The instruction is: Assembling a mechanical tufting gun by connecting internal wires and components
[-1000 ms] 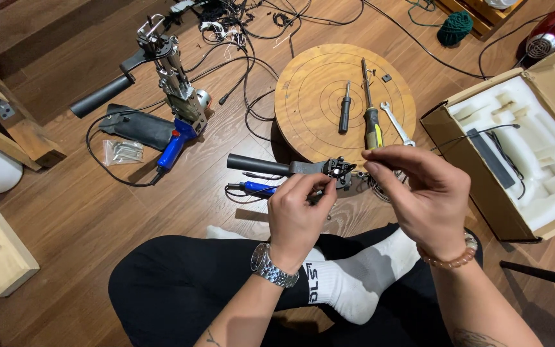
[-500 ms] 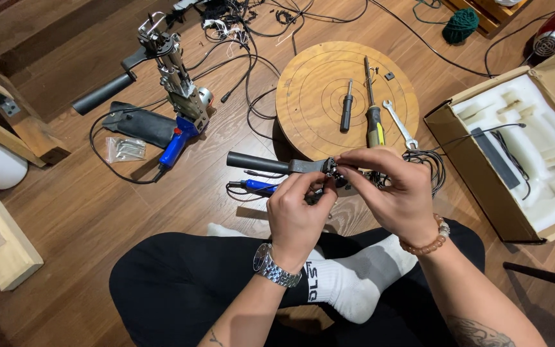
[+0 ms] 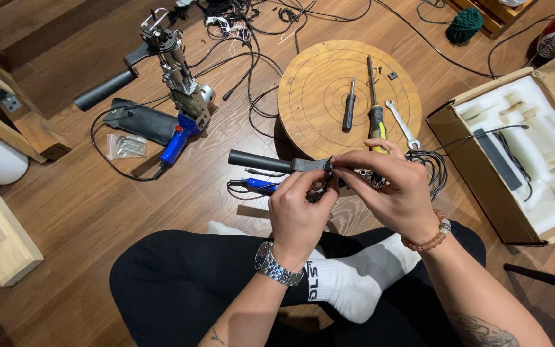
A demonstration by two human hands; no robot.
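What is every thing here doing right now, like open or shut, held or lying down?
Left hand: gripping the tool from below.
Right hand: fingertips pinching the tool's metal end.
Black-handled tool: held level above the floor.
Cardboard box: open, white foam showing.
Screwdriver: lying flat on the round wooden board.
Wrench: lying flat on the board.
Second blue-handled machine: lying on the floor, cable attached.

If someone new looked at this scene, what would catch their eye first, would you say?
Both hands meet mid-frame: the left hand and right hand pinch a small tool with a black handle over the wooden floor. Behind them lies a round wooden board bearing screwdrivers; an open cardboard box sits right.
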